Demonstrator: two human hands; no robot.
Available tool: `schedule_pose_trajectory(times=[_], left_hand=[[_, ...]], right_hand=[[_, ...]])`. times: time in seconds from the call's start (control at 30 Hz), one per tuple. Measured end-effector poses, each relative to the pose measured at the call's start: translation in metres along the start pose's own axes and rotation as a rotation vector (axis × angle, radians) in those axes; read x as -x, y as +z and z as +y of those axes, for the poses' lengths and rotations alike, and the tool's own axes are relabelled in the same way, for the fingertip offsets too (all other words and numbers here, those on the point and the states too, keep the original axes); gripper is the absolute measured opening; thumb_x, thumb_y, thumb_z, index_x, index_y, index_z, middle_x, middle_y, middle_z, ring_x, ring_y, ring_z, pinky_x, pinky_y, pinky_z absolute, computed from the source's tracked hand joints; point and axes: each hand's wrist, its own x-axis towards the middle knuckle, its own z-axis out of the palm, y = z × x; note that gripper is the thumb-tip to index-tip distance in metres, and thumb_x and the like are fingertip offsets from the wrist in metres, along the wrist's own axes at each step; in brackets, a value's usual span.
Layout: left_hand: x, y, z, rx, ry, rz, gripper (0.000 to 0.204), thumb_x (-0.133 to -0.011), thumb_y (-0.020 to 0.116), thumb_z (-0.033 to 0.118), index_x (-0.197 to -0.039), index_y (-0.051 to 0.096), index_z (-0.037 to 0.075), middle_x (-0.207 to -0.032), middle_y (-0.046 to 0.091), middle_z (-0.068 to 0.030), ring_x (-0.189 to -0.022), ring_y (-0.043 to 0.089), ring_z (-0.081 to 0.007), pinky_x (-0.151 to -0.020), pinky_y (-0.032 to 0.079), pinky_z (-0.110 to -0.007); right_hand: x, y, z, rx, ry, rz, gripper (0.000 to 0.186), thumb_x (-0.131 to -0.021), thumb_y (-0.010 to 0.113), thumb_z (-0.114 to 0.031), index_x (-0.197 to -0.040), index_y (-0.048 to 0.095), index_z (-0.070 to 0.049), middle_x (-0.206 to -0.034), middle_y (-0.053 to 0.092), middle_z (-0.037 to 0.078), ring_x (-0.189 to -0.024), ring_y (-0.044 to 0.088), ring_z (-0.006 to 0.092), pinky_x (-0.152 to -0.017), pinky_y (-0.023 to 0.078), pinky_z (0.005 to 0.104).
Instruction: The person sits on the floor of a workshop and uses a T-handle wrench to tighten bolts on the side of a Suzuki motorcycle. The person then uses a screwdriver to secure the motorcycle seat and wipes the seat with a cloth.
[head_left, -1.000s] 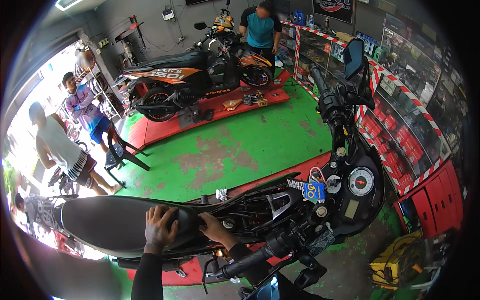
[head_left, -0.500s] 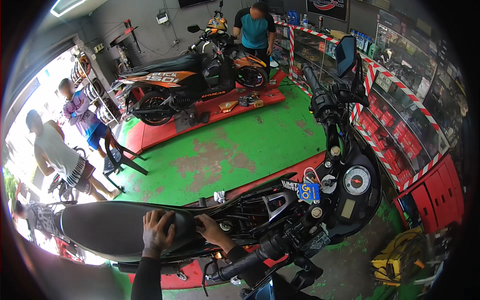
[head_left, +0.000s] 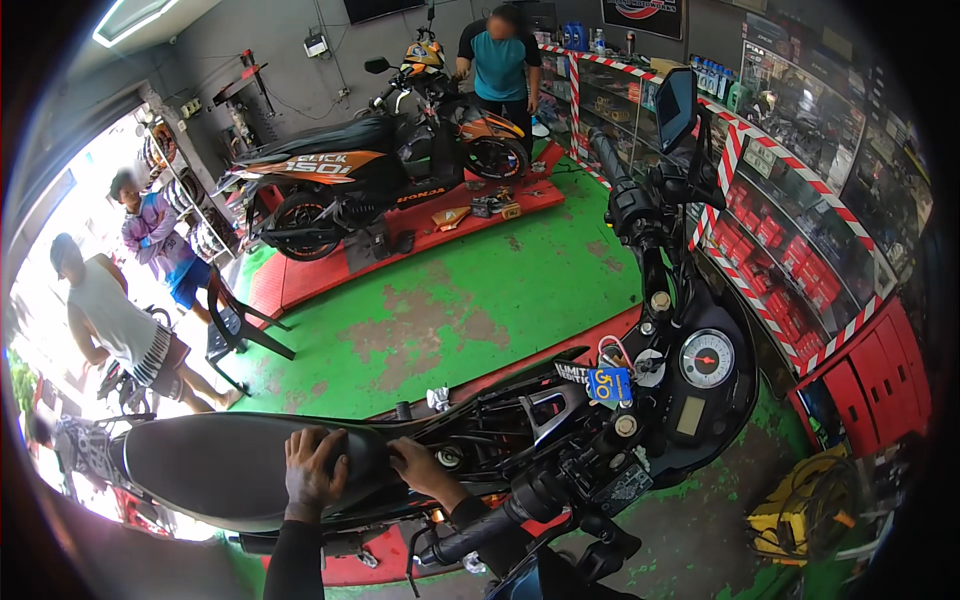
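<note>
A black motorcycle seat [head_left: 215, 462] runs along the lower left of the head view on a dark motorcycle [head_left: 725, 425]. On top of its front half rests my left hand [head_left: 316, 470], palm down with fingers spread and slightly bent. My right hand [head_left: 424, 470] grips the narrow front end of the seat, its fingers curled at the edge. Just ahead of that hand the frame under the seat is exposed, with a round metal cap [head_left: 449, 458] showing. A blue key tag [head_left: 609, 385] hangs by the dash, near the round gauge [head_left: 706, 359].
An orange scooter [head_left: 350, 170] stands on a red lift platform [head_left: 330, 270], with a person [head_left: 499, 70] behind it. Two people stand at left near a dark chair [head_left: 235, 325]. Glass display cases [head_left: 770, 230] and a red cabinet [head_left: 870, 385] line the right. A yellow cable-filled crate [head_left: 795, 510] sits below.
Both hands stay at almost the same places on the seat. The view has shifted slightly, and the person at far left has turned a little.
</note>
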Motion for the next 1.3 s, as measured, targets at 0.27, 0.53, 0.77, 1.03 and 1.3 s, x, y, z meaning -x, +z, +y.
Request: schedule_pose_trajectory(times=[0.27, 0.53, 0.77, 1.03, 1.3], left_hand=[[-0.003, -0.001, 0.002, -0.005, 0.007, -0.003, 0.044, -0.079, 0.070, 0.025, -0.121, 0.071, 0.013, -0.110, 0.060, -0.0126, -0.105, 0.055, -0.0345, -0.093, 0.044, -0.048], [-0.001, 0.000, 0.001, 0.000, 0.004, -0.004, 0.043, -0.080, 0.069, 0.025, -0.121, 0.071, 0.012, -0.110, 0.060, -0.0123, -0.104, 0.055, -0.0342, -0.093, 0.043, -0.048], [-0.003, -0.001, 0.004, -0.006, 0.009, -0.002, 0.044, -0.079, 0.069, 0.025, -0.121, 0.071, 0.012, -0.110, 0.060, -0.0121, -0.104, 0.055, -0.0340, -0.093, 0.044, -0.047], [-0.004, 0.000, 0.004, 0.009, 0.011, -0.005, 0.045, -0.079, 0.069, 0.024, -0.122, 0.071, 0.012, -0.109, 0.060, -0.0123, -0.104, 0.056, -0.0339, -0.093, 0.044, -0.047], [0.001, -0.002, 0.001, -0.001, -0.005, -0.010, 0.044, -0.080, 0.070, 0.025, -0.122, 0.071, 0.012, -0.110, 0.060, -0.0122, -0.104, 0.056, -0.0339, -0.093, 0.044, -0.047]], right_hand=[[-0.002, -0.005, -0.001, 0.022, -0.053, -0.003, 0.020, -0.093, 0.069, -0.011, -0.109, 0.067, 0.001, -0.099, 0.065, 0.020, -0.097, 0.065, 0.0423, -0.085, 0.052, 0.0471], [-0.001, 0.000, 0.004, 0.070, -0.055, -0.028, 0.020, -0.094, 0.069, -0.012, -0.109, 0.066, 0.001, -0.100, 0.065, 0.022, -0.097, 0.065, 0.0432, -0.086, 0.052, 0.0485], [0.000, -0.005, -0.004, -0.003, 0.012, -0.030, 0.026, -0.090, 0.074, -0.010, -0.113, 0.066, 0.000, -0.103, 0.064, 0.016, -0.094, 0.066, 0.0371, -0.086, 0.054, 0.0430], [-0.003, -0.002, 0.003, 0.104, -0.102, -0.018, 0.014, -0.095, 0.067, -0.011, -0.102, 0.066, 0.001, -0.094, 0.062, 0.019, -0.092, 0.064, 0.0385, -0.082, 0.052, 0.0442], [0.000, -0.007, -0.020, -0.066, 0.027, -0.016, 0.019, -0.094, 0.068, -0.011, -0.109, 0.068, 0.001, -0.097, 0.064, 0.022, -0.097, 0.064, 0.0442, -0.085, 0.052, 0.0486]])
